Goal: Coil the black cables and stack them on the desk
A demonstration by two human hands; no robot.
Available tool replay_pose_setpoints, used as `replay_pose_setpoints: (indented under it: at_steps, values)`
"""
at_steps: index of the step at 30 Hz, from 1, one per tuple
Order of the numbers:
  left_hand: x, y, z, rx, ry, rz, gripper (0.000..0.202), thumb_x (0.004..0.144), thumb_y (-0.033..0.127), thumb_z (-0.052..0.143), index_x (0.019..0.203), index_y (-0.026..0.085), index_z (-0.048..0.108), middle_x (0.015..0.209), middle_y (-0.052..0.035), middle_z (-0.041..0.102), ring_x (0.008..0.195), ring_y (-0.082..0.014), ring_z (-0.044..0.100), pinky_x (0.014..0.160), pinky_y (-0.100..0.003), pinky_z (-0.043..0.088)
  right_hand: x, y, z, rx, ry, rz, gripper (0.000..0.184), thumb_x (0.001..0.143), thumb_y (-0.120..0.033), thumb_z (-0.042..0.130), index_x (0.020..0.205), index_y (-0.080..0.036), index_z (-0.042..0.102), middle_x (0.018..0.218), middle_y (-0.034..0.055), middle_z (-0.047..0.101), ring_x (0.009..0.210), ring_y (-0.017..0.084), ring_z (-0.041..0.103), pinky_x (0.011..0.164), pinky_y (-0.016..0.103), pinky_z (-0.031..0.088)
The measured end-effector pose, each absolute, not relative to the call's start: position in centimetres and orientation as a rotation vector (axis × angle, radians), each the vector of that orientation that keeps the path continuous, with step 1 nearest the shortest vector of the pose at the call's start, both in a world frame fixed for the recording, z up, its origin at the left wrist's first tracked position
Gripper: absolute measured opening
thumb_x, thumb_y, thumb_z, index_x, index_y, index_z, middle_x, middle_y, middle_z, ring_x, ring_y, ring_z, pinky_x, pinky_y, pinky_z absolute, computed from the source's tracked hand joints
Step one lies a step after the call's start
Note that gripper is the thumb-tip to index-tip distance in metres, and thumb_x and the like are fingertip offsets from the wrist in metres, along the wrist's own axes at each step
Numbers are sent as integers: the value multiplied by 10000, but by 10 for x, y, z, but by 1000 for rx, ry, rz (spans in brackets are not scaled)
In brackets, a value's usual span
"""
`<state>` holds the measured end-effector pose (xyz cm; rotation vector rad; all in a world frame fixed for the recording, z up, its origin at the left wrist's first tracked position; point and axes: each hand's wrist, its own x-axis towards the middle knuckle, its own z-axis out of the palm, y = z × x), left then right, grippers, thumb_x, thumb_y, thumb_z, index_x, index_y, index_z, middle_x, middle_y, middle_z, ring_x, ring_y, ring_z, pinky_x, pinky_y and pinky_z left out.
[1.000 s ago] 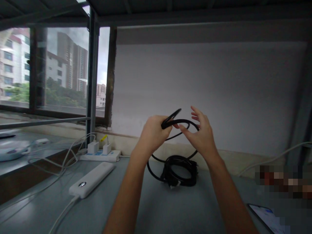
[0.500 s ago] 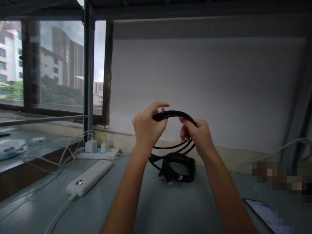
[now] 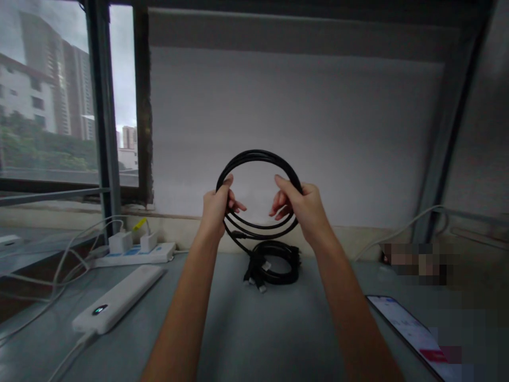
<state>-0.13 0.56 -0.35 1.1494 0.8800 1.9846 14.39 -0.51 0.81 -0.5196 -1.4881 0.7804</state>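
A black cable [image 3: 257,155] wound into a round coil of several turns is held upright above the table. My left hand [image 3: 218,204] is closed round the coil's left side, thumb in front. On the opposite side my right hand [image 3: 304,204] grips it between thumb and fingers. One strand runs down from the coil's lower left toward a second coiled black cable [image 3: 296,265] lying on the table behind. Near that bundle's left side are its plug ends [image 3: 260,286]; whether the strand joins it I cannot tell.
On the grey table [image 3: 254,334] a white power bank [image 3: 119,300] lies at the left, with a cable plugged in. Behind it stands a white power strip [image 3: 159,253] with chargers and tangled white cables [image 3: 59,286]. A phone [image 3: 409,329] lies at the right.
The left hand has moved from the coil's top down to its left side. The coil now faces me as a full ring. The view has shifted to the right.
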Motion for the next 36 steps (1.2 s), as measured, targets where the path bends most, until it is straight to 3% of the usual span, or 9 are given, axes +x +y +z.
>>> replay_pose_setpoints:
  at_steps: [4, 10, 14, 17, 23, 30, 36]
  values:
    - [1, 4, -1, 1115, 860, 2157, 445, 671, 343, 597, 393, 191, 285, 317, 77, 241, 248, -24, 205, 270, -173, 92, 145, 2, 6, -595, -1464, 696, 337, 640, -434, 638, 487, -158, 520, 420, -33, 519, 347, 87, 525, 348, 187, 430]
    - [13, 17, -10, 1133, 1021, 2046, 339, 695, 320, 518, 426, 175, 372, 331, 62, 293, 264, -76, 362, 278, -175, 209, 145, -6, 8, -414, -1455, 1053, 358, 663, -390, 592, 460, -190, 375, 383, -72, 457, 291, 55, 455, 273, 159, 281]
    - [17, 24, -19, 1161, 1137, 1817, 190, 650, 286, 555, 547, 143, 484, 428, 36, 440, 363, -97, 488, 367, -166, 357, 141, -16, 12, -364, -1336, 1223, 316, 663, -323, 580, 485, -191, 355, 384, -89, 431, 259, 26, 377, 256, 160, 156]
    - [14, 24, -21, 1280, 1225, 1595, 218, 610, 336, 600, 600, 133, 524, 475, 25, 483, 425, -123, 544, 438, -183, 425, 140, -20, 14, -321, -1222, 1265, 301, 686, -294, 550, 491, -192, 345, 371, -106, 391, 237, 6, 274, 261, 166, 114]
    - [6, 23, -24, 1409, 1267, 1362, 286, 563, 408, 610, 547, 140, 512, 512, 17, 499, 462, -102, 522, 494, -198, 441, 137, -29, 12, -375, -1317, 994, 350, 694, -262, 556, 420, -190, 352, 315, -87, 389, 238, 17, 293, 278, 169, 182]
    - [-2, 16, -16, 1523, 1586, 1226, 309, 692, 423, 514, 638, 128, 592, 538, -20, 565, 364, -119, 496, 386, -204, 338, 139, -36, 21, -264, -1158, 1470, 315, 733, -232, 475, 475, -204, 298, 331, -117, 297, 240, 14, 188, 259, 163, 112]
    - [-1, 14, -13, 1489, 1811, 1131, 416, 737, 466, 463, 503, 129, 530, 408, -37, 511, 296, -154, 465, 399, -245, 381, 145, -31, 21, -360, -1201, 1344, 322, 715, -211, 509, 465, -191, 308, 313, -110, 302, 242, 6, 185, 259, 152, 75]
